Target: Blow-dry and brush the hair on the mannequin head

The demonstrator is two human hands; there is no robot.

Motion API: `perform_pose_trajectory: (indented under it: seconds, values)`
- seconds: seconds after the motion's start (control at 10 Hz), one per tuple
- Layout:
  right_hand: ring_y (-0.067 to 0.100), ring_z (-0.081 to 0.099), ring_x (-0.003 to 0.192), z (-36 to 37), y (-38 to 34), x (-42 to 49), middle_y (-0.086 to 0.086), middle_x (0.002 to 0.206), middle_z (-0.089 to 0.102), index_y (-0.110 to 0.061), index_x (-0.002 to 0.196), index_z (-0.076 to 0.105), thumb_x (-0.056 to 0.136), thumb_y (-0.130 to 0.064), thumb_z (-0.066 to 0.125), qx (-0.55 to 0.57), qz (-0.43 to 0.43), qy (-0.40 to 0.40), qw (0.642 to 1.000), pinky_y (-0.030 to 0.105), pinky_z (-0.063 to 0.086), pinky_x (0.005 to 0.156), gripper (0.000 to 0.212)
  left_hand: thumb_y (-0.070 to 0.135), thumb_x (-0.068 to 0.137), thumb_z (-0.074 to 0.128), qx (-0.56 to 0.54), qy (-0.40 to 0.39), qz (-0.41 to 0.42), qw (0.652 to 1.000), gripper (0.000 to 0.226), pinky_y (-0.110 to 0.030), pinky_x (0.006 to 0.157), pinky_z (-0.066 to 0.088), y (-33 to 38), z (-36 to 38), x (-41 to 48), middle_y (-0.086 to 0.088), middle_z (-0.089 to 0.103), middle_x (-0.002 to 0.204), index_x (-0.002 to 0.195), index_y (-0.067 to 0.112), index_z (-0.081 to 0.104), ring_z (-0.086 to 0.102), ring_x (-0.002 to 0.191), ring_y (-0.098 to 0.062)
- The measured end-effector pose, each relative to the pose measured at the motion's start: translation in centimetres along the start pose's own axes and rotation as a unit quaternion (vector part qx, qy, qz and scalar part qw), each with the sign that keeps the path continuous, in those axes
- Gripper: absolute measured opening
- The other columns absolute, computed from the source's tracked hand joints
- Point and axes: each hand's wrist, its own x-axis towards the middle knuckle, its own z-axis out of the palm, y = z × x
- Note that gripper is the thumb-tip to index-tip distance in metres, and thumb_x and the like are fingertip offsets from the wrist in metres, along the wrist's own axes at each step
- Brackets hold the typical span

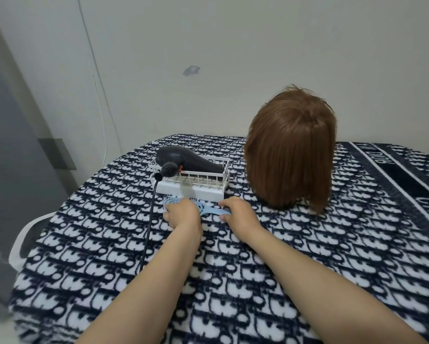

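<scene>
The mannequin head stands on the table at the right, its straight brown hair facing me. A black hair dryer lies in a white wire basket to its left, its cord trailing toward me. A light blue brush lies flat in front of the basket. My left hand rests over the brush's head. My right hand covers the handle's end, fingers curled on it.
A dark blue and white patterned blanket covers the round table. A white plastic chair stands at the table's left edge. A plain wall rises right behind the table.
</scene>
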Motion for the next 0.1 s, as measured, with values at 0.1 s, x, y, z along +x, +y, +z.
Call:
perform_pose_trajectory:
  seconds: [0.1]
  values:
    - [0.019,0.054,0.118,-0.64,-0.26,-0.33,0.002,0.133,0.055,-0.012,0.130,0.059,0.092,-0.016,0.063,0.025,-0.003,0.008,1.000,0.033,0.044,0.101,0.038,0.018,0.105,0.043,0.015,-0.028,0.031,0.999,0.052,-0.054,0.116,0.040,-0.38,0.01,-0.39,-0.023,0.041,0.158,0.153,-0.001,0.039,0.044,0.142,-0.042]
